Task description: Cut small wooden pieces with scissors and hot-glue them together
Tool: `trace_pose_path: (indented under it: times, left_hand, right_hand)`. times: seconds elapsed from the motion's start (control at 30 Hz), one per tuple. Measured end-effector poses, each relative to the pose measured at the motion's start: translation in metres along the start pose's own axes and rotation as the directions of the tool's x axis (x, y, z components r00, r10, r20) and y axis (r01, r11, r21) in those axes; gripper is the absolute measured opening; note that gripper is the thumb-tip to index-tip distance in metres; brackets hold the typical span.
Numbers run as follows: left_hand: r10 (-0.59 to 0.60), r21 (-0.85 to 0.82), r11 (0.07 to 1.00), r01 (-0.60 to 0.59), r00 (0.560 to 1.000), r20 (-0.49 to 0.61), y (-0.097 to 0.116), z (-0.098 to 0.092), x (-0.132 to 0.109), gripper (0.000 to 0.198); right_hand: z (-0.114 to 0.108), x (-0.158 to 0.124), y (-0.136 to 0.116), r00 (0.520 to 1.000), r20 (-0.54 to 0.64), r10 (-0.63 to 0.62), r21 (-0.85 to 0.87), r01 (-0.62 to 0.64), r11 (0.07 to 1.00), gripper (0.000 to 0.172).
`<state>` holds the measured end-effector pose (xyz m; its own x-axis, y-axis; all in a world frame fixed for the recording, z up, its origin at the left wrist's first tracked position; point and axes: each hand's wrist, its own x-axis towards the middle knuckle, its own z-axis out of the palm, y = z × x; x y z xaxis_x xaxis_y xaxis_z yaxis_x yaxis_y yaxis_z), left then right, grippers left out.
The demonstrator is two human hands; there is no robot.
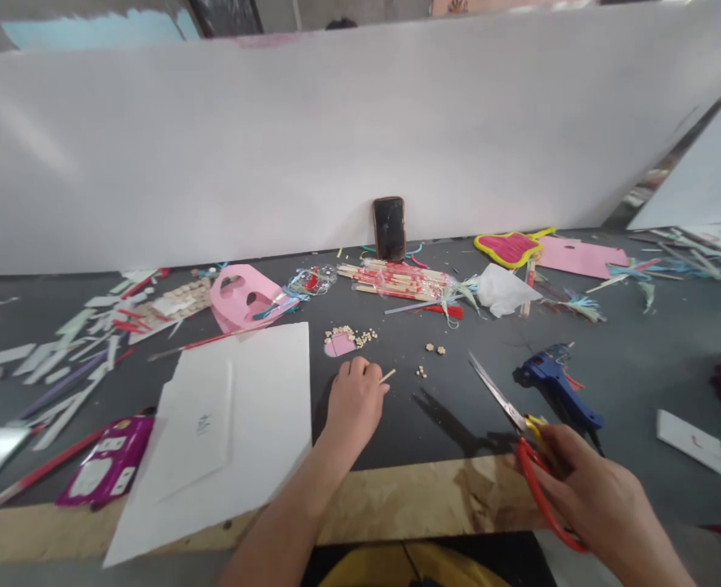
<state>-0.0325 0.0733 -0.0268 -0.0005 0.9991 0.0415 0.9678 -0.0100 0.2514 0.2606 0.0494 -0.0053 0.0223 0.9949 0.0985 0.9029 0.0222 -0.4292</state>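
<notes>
My left hand [353,401] rests on the dark table mat, fingers curled in a pinch round a thin wooden stick [388,376] that pokes out to the right. My right hand [586,481] grips red-handled scissors [507,412], blades nearly closed and pointing up-left above the table. A small pink cut-out [338,346] with several small wooden beads [354,334] lies just beyond my left hand. A blue glue gun [559,381] lies right of the scissors' blades.
White paper sheets [238,424] lie left of my left hand, beside a magenta packet [107,465]. A packet of sticks [400,281], a pink card shape [241,297], a phone [389,227] leaning on the white board, and paper scraps [72,350] crowd the far table.
</notes>
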Motion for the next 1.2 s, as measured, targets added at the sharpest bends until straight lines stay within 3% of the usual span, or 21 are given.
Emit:
trace_pose_path:
  times: [0.13,0.23,0.37,0.5,0.73,0.9,1.03,1.13,1.2]
  left_hand:
    - [0.028,-0.01,1.0,-0.028,0.999,0.02,0.002,-0.002,-0.001,0.014]
    - [-0.023,-0.127,0.992,0.023,1.0,0.0,0.001,-0.011,-0.007,0.016]
    - [-0.132,-0.327,0.939,0.101,0.989,-0.073,-0.005,-0.025,-0.017,0.013]
    - [-0.155,-0.482,0.876,0.036,0.965,-0.209,-0.015,-0.028,-0.027,0.014]
    - [-0.24,-0.662,0.746,0.069,0.955,-0.171,-0.019,-0.023,-0.04,0.021]
    - [-0.292,-0.756,0.648,0.092,0.947,-0.135,-0.017,-0.025,-0.041,0.023]
    - [-0.296,-0.769,0.63,0.107,0.949,-0.111,-0.017,-0.025,-0.043,0.024]
    - [-0.288,-0.773,0.626,0.103,0.952,-0.106,-0.017,-0.024,-0.045,0.024]
    - [-0.286,-0.769,0.631,0.1,0.952,-0.112,-0.017,-0.023,-0.045,0.024]
  right_hand:
    - [-0.008,0.002,-0.002,0.993,0.028,0.112,0.029,-0.113,0.993,0.056]
    - [-0.009,0.004,0.0,0.992,0.05,0.116,0.032,-0.118,0.993,0.067]
    - [-0.004,0.004,0.003,0.993,0.05,0.104,0.045,-0.106,0.993,0.064]
    - [-0.002,0.003,0.006,0.991,0.002,0.131,0.042,-0.131,0.99,0.063]
    - [0.002,0.003,0.008,0.987,-0.057,0.148,0.139,-0.139,0.981,0.066]
    - [0.009,0.001,0.0,1.0,0.018,-0.023,0.123,0.02,0.992,0.054]
    - [0.017,-0.002,-0.002,0.983,0.074,-0.17,0.057,0.166,0.984,0.044]
    - [0.021,-0.003,-0.005,0.941,0.113,-0.317,0.011,0.318,0.948,0.041]
    - [0.023,-0.001,-0.009,0.886,0.132,-0.445,-0.035,0.453,0.891,0.041]
